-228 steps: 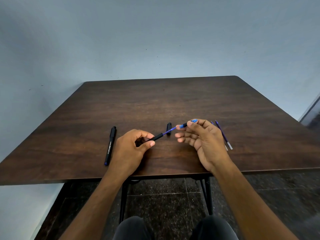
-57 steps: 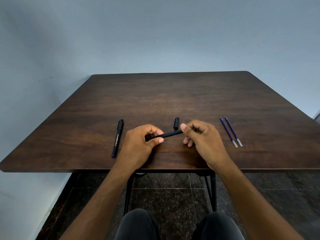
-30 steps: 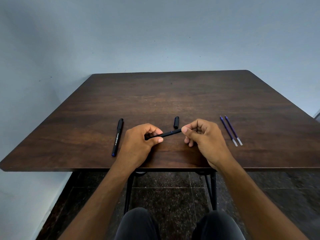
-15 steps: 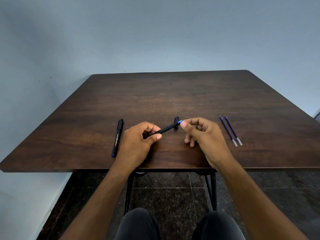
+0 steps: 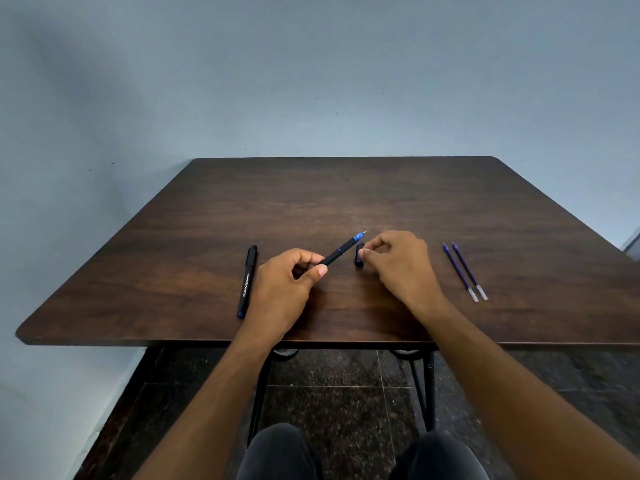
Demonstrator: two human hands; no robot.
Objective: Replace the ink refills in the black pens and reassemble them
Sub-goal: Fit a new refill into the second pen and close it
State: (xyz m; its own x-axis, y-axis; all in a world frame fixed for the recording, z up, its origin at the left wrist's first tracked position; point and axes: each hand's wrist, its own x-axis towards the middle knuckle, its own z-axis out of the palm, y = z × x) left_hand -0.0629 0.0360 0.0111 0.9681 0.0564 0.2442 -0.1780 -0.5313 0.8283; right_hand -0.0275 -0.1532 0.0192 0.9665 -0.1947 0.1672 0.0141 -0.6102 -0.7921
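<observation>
A: So, why is the left hand (image 5: 284, 289) keeping the pen (image 5: 341, 252) tilted up at frame centre?

B: It's pinching the barrel between thumb and fingers, tip clear, probably awaiting the cap (image 5: 359, 255). The right hand (image 5: 398, 261), fingers narrowed, is closing on that cap lying on the table (image 5: 346, 192).

A: Gripping it?

B: Can't tell; knuckles are hiding contact. Another pen (image 5: 247, 282) is lying left, two refills (image 5: 465, 271) right.

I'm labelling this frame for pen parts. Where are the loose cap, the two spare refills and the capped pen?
Loose cap (image 5: 358, 258): head view, middle of its black body.
Spare refills (image 5: 464, 270): head view, blue shaft of one of the pair.
Capped pen (image 5: 248, 281): head view, printed barrel.
</observation>
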